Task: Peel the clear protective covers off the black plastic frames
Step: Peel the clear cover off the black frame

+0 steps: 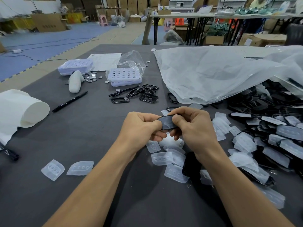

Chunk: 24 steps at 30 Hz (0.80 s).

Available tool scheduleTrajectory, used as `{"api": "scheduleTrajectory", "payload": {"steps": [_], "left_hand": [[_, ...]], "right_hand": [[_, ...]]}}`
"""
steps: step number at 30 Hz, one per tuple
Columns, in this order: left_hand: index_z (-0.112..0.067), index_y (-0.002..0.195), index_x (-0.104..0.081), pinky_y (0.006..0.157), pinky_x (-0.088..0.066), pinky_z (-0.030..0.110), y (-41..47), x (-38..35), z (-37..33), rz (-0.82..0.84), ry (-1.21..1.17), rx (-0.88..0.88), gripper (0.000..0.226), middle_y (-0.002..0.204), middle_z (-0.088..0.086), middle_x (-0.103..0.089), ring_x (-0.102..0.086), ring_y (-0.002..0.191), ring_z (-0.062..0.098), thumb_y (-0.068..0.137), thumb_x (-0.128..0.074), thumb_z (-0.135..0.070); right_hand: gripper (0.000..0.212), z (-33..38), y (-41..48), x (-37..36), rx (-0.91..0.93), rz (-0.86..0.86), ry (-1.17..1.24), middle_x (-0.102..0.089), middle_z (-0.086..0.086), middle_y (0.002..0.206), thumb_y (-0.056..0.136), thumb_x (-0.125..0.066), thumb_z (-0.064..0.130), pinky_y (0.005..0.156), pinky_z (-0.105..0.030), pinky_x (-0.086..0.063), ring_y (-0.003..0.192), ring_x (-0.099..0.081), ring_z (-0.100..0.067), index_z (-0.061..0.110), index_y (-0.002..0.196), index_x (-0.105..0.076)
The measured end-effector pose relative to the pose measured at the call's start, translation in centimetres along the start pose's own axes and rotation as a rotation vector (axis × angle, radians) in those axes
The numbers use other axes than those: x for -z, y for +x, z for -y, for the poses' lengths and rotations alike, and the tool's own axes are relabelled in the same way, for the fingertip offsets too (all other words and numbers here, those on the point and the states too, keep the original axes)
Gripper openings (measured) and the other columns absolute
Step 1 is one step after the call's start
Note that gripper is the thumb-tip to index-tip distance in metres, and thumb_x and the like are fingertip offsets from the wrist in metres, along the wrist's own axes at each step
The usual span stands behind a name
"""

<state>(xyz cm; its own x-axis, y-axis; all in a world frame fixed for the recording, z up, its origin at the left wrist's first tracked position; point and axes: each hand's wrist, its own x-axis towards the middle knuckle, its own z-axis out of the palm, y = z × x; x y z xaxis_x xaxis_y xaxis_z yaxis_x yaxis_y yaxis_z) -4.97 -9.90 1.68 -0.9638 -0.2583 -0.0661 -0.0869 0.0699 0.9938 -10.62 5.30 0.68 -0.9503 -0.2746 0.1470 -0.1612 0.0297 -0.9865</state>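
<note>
Head view: pinched light, stiff black frame between curled fingers of left hand and right hand, 6 o'clock of bare frames, probably best caught by slick clear cover edge.

Our bare left forearm and bare right forearm reach up from the bottom edge and converge. Our left hand curls its fingers, thumb pinching the left end of 1 small black plastic frame; our right hand grips the other end, thumb pressed on its face
</note>
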Motion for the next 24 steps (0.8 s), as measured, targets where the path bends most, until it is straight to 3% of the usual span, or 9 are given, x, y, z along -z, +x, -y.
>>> {"api": "scheduleTrajectory", "payload": {"steps": [5, 10, 16, 19, 24], "left_hand": [[-0.014, 0.080, -0.081, 0.054, -0.057, 0.024, 0.18, -0.01, 0.05, -0.068, -0.015, -0.025, 0.034, 0.072, 0.016, -0.077, -0.073, 0.058, 0.020, 0.087, -0.061, 0.013], [-0.014, 0.079, -0.082, 0.052, -0.056, 0.024, 0.14, -0.21, 0.17, -0.089, 0.003, -0.057, 0.038, 0.069, 0.017, -0.076, -0.070, 0.054, 0.020, 0.084, -0.058, 0.015], [-0.008, 0.090, -0.080, 0.055, -0.057, 0.027, 0.07, -0.52, 0.32, -0.104, 0.035, -0.093, 0.028, 0.069, 0.014, -0.076, -0.072, 0.056, 0.021, 0.086, -0.060, 0.010], [-0.009, 0.094, -0.081, 0.057, -0.058, 0.027, 0.00, -0.35, 0.33, -0.090, 0.072, -0.126, 0.021, 0.070, 0.011, -0.077, -0.073, 0.058, 0.020, 0.090, -0.064, 0.005], [-0.004, 0.090, -0.080, 0.050, -0.055, 0.024, 0.30, -0.18, 0.17, -0.119, 0.022, -0.094, 0.023, 0.066, 0.017, -0.075, -0.069, 0.050, 0.019, 0.088, -0.064, 0.013]], "right_hand": [[0.029, 0.05, -0.04, -0.23, -0.048, 0.021, 0.053, -0.067, -0.012, 0.062, 0.099, -0.052, -0.005, 0.049, -0.030, -0.052, 0.051, -0.062, -0.022, 0.009, 0.095, -0.077], [0.020, -0.10, -0.45, -0.59, 0.021, 0.024, -0.126, -0.069, -0.001, 0.059, 0.083, -0.071, 0.002, 0.051, -0.023, -0.049, 0.049, -0.061, -0.013, 0.019, 0.092, -0.076], [0.025, 0.09, -0.13, -0.34, -0.001, 0.000, -0.061, -0.062, -0.001, 0.052, 0.084, -0.070, -0.006, 0.045, -0.027, -0.044, 0.044, -0.054, -0.014, 0.018, 0.088, -0.075], [0.024, 0.28, -0.19, -0.38, -0.015, 0.022, 0.000, -0.062, -0.002, 0.052, 0.086, -0.068, -0.010, 0.044, -0.026, -0.044, 0.044, -0.053, -0.015, 0.013, 0.089, -0.074], [0.026, 0.55, -0.11, -0.14, -0.090, 0.104, 0.139, -0.065, -0.007, 0.060, 0.091, -0.055, -0.018, 0.046, -0.028, -0.048, 0.048, -0.057, -0.021, -0.003, 0.104, -0.072]]}}
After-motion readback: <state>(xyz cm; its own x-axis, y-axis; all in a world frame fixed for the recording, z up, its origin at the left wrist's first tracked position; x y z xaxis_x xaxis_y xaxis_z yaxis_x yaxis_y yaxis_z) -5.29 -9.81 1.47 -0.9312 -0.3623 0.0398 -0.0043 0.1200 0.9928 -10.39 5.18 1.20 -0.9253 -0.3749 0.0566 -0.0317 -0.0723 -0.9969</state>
